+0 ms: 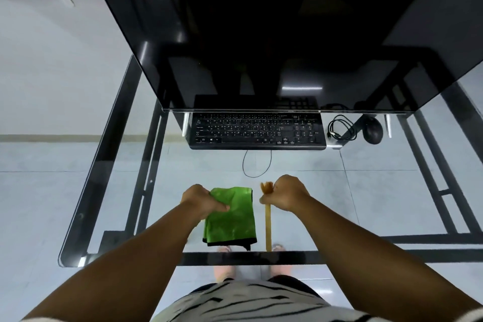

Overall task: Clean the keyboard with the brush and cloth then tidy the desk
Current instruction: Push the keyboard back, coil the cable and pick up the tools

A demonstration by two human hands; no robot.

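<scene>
Fingers of the left hand [202, 200] are curling down onto the upper left corner of the green cloth [231, 217], the thumb pressing across its top face — the hand is gripping the fabric where it is lying flat on the glass tabletop [366, 191]. Just to the right of it, the right hand [286, 195] is closing in a fist around the upper part of the brush [268, 219]; the pale bristles are sticking out beyond the knuckles, and the long yellowish handle is running back toward the person, parallel to the cloth's right edge and close beside it without touching. Both hands are sitting side by side near the tabletop's front edge, a narrow gap separating them.

Beyond the hands, well apart from them, the black keyboard [257, 131] is lying under the lower edge of a large dark monitor [261, 34], which is overhanging its far rows. A thin cable [257, 165] is looping from the keyboard's near edge toward the hands, stopping short of the brush bristles. To the right of the keyboard, farther out than the right hand, a coiled black cord [341, 129] and a black mouse [373, 131] are resting. Through the glass, the tiled floor [52, 191] and the black frame [109, 165] of the table are showing — as are the person's feet, below the cloth and brush.
</scene>
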